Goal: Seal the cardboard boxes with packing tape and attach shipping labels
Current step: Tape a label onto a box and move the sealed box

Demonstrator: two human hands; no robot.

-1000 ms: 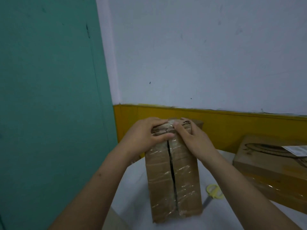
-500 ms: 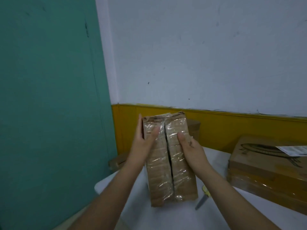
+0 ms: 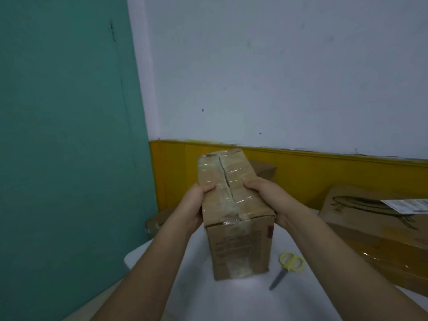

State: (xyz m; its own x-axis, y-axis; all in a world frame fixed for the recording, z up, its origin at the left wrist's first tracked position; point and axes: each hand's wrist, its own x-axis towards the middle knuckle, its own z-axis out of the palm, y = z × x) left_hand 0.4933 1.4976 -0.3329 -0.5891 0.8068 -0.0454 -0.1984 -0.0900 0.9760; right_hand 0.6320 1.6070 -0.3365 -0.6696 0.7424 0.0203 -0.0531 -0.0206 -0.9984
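Both the left hand (image 3: 196,205) and the right hand (image 3: 271,200) grip opposite sides of a narrow brown cardboard box (image 3: 234,216) wrapped in clear tape, held above the white bench (image 3: 231,302), with yellow-handled scissors (image 3: 287,267) lying just right of it and a larger labelled cardboard box (image 3: 375,230) farther right.

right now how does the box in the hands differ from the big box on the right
The held box is narrow and gripped by the left hand and right hand; the big box is wider and lies flat on the table. The held box shows no label; the big box carries a white label. Both are brown cardboard with clear tape.
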